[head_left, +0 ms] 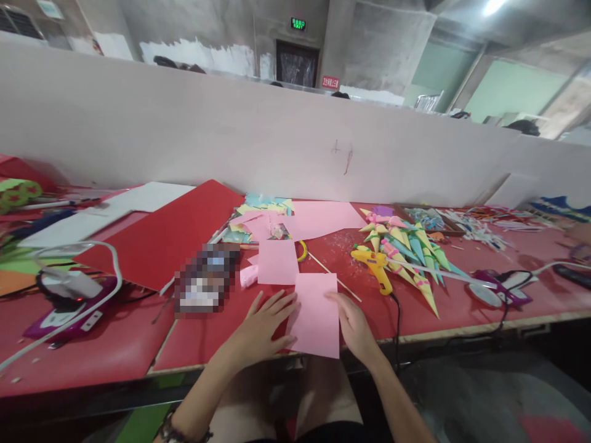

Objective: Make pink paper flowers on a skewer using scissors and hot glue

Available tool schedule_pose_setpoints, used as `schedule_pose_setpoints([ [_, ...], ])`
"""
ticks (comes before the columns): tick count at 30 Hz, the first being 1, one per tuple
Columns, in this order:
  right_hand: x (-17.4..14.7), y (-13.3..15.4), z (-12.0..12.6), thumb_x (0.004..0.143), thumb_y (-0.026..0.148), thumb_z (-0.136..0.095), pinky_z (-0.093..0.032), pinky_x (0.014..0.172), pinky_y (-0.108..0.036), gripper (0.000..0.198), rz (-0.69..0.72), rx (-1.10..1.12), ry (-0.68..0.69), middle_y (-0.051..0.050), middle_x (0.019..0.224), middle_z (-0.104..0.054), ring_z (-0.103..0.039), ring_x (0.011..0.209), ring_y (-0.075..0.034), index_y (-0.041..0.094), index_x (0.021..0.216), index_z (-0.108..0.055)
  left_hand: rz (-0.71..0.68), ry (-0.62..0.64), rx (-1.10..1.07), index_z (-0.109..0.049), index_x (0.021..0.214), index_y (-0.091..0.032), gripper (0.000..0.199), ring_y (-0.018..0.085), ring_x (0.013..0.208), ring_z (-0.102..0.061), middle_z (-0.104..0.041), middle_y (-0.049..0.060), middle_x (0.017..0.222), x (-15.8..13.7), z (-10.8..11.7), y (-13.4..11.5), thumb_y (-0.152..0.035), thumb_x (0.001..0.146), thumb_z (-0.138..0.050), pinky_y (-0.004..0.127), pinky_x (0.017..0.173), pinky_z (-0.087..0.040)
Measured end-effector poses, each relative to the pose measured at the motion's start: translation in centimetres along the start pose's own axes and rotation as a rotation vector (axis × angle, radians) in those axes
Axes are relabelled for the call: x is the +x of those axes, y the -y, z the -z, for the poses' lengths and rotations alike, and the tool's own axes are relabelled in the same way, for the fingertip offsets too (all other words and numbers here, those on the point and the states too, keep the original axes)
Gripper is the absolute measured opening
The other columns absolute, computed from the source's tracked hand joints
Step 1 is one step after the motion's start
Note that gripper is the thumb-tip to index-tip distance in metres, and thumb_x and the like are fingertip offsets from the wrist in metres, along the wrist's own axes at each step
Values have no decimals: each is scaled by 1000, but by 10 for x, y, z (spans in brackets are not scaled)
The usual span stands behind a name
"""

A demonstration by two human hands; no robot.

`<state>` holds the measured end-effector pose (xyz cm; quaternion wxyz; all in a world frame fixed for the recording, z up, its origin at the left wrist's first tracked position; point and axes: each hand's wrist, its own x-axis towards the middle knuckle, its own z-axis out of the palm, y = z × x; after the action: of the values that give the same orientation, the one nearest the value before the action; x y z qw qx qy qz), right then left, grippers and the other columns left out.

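Observation:
A pink sheet of paper [317, 320] lies at the table's front edge, its lower end jutting slightly over it. My left hand [268, 326] rests flat with fingers stretched out, its fingertips touching the sheet's left edge. At the right edge, my right hand [351, 323] pinches the same sheet, one digit on top and the other fingers partly hidden. Just behind is a smaller pink paper piece [277, 263], and a crumpled pink bit [249, 277] sits to its left. A thin wooden stick [346, 286] lies beyond my right hand.
A yellow glue gun [376, 267] with a black cord lies to the right, beside several paper cones [415, 246]. A phone [207, 280] is at the left near a red board [184, 231]. Power strips [74, 314] stand at both sides. A white partition [231, 135] closes the back.

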<state>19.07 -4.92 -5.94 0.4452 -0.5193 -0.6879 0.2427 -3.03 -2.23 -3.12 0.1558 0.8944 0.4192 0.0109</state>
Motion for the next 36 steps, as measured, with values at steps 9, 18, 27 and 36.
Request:
schedule_pose_setpoints([
  [9,-18,5,26,72,3,-44,-36,92,-42,37,99,-271,207,-6,118,-42,-40,111,-24,27,91,-65,-13,-89,-67,-36,129,-29,59,25,127,-27,-35,2,139,-4,0,-7,-48,75,-51,45,103,-25],
  [18,-8,2,40,79,9,-46,-29,98,-44,34,114,-323,472,-3,131,-42,-34,119,-23,30,97,-65,-72,-39,-95,-38,127,-29,63,24,120,-35,-42,2,132,3,10,1,-48,70,-56,41,99,-30],
  [27,10,9,48,86,28,-46,-8,101,-48,18,58,-295,580,-1,107,-61,-48,105,-18,28,86,-64,-54,-80,-4,-29,133,-29,74,24,126,-29,-34,-1,140,8,0,1,-58,69,-51,42,104,-21],
  [36,36,3,41,84,29,-51,-17,98,-40,16,71,-246,693,-1,92,-61,-53,94,-16,21,79,-64,-56,-154,3,-32,131,-27,65,23,123,-32,-36,-1,138,18,-5,2,-58,75,-43,38,101,-26],
])
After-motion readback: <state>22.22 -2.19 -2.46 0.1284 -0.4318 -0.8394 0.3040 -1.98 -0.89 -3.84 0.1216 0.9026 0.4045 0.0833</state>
